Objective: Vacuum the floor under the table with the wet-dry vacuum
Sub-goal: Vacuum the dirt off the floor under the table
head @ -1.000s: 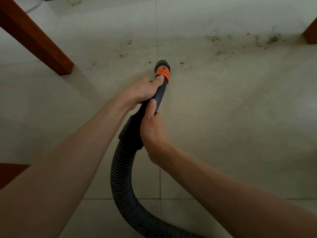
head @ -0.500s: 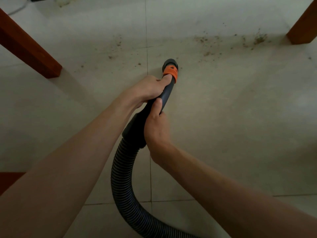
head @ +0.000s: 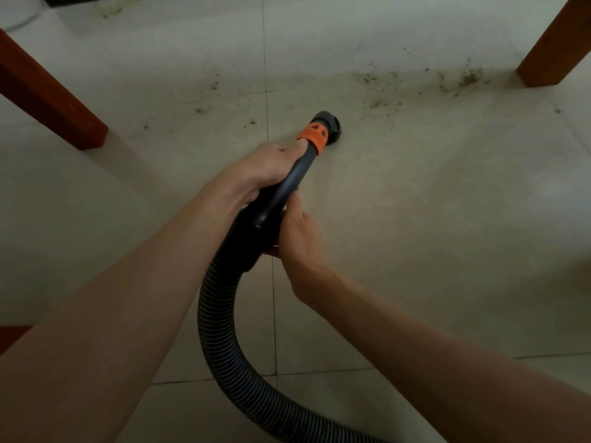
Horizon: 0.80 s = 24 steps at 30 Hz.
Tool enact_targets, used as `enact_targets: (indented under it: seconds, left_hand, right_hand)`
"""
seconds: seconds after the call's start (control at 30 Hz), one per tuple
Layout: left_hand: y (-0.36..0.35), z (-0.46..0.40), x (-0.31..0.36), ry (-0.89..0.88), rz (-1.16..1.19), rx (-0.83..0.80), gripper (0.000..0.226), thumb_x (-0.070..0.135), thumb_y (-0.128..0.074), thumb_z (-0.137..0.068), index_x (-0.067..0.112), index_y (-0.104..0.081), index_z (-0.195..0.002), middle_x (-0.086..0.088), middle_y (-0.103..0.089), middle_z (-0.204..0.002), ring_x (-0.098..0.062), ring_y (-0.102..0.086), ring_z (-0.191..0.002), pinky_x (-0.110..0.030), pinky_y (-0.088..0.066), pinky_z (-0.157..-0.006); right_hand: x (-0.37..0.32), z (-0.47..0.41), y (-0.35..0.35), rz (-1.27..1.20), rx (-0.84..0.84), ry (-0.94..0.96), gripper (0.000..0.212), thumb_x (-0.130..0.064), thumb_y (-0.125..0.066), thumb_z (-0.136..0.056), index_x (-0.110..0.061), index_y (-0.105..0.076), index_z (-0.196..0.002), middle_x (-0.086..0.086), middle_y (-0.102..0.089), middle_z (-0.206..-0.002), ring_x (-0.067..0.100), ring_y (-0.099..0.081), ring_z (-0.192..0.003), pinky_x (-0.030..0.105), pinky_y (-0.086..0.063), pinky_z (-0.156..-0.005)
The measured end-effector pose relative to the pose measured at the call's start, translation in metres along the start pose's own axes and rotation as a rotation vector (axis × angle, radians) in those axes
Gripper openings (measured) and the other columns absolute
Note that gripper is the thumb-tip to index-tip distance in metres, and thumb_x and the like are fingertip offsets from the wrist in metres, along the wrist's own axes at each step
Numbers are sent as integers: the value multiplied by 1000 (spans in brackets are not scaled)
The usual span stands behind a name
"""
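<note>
A black vacuum nozzle [head: 326, 123] with an orange collar [head: 313, 137] points down at the pale tiled floor [head: 415, 219]. My left hand [head: 268, 167] grips the black tube just behind the collar. My right hand [head: 299, 231] holds the wider black cuff lower down, where the ribbed hose [head: 220, 330] begins. The hose curves down and off the bottom edge. Dark crumbs and dust [head: 415, 81] lie scattered in a band beyond the nozzle, thickest toward the right table leg.
A reddish wooden table leg [head: 54, 100] slants in at the left and another leg [head: 553, 49] stands at the upper right. More wood [head: 12, 337] shows at the lower left edge. A dark object [head: 70, 0] sits at the top left.
The nozzle and both hands have shifted rightward across the tile seam toward the dirt band. The view has swung so the right table leg shows more.
</note>
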<state>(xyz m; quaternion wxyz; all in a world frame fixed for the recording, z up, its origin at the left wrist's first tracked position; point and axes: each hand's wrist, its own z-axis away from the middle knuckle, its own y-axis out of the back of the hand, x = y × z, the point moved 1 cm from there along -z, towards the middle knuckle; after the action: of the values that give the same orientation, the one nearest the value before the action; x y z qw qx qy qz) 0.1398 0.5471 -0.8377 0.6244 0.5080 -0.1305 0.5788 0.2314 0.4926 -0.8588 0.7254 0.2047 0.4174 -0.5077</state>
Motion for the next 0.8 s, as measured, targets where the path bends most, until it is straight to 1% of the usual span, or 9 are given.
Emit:
enact_targets:
  seconds: [0.1,0.27,0.4,0.5,0.53,0.6,0.67,0.73,0.8]
  left_hand:
    - [19,8,-17,51,13,86,39,41,-42,-98,12,-53,-74,-9,-59,-66,-15,-58,-53,-24,-44,-48]
    - [45,23,-40,115,27,229,38,39,-44,-98,12,-52,-71,-9,-59,-66,-21,-58,-59,-29,-46,-58]
    - [39,40,-47,71,-102,173,41,40,-41,-98,10,-58,-74,-11,-62,-69,-23,-59,-61,-30,-46,-61]
    - [31,48,-47,25,-179,150,49,43,-39,-98,3,-64,-87,-16,-66,-79,-31,-64,-75,-39,-51,-74]
    - [31,49,-49,21,-191,149,51,44,-38,-98,1,-65,-89,-15,-66,-77,-31,-64,-76,-39,-51,-74]
    - [31,51,-52,13,-193,147,50,44,-37,-98,3,-64,-87,-9,-64,-69,-27,-63,-69,-33,-48,-65]
    - [31,53,-52,-2,-216,143,49,45,-37,-98,6,-64,-86,-6,-64,-66,-26,-63,-68,-31,-47,-66]
    - [29,53,-51,-12,-242,135,52,47,-36,-97,4,-65,-88,-10,-67,-74,-29,-65,-75,-36,-51,-75]
    - [24,52,-49,-18,-250,107,54,48,-35,-97,5,-65,-85,-13,-68,-79,-30,-65,-77,-36,-51,-74]
  right_hand:
    - [7,-6,13,-4,10,-68,43,-33,-30,-103,-9,-56,-78,7,-58,-75,19,-60,-73,38,-53,-81]
    - [4,-23,12,41,-25,-176,33,-31,-33,-103,-9,-54,-88,7,-55,-83,14,-53,-72,28,-50,-72]
    - [-14,-38,-9,-82,-82,-206,36,-37,-39,-101,-5,-55,-101,8,-55,-84,16,-53,-73,25,-47,-61]
    - [-19,-48,-20,-110,-102,-162,31,-38,-49,-96,-11,-54,-82,5,-58,-83,16,-55,-73,27,-45,-68]
    - [-20,-50,-21,-104,-100,-151,29,-37,-52,-94,-13,-53,-79,4,-56,-80,15,-54,-70,27,-44,-67]
    - [-19,-54,-22,-59,-88,-134,27,-36,-55,-92,-12,-53,-78,3,-54,-76,13,-50,-65,26,-40,-60]
    - [-18,-56,-22,-38,-76,-127,27,-35,-56,-92,-12,-53,-80,3,-53,-75,12,-48,-64,25,-36,-56]
    - [-18,-58,-19,-54,-40,-122,27,-35,-57,-92,-10,-52,-82,4,-53,-76,14,-50,-67,26,-38,-57]
    - [-22,-61,-12,-121,-4,-115,26,-33,-57,-93,-8,-53,-88,5,-54,-79,19,-54,-76,30,-43,-66]
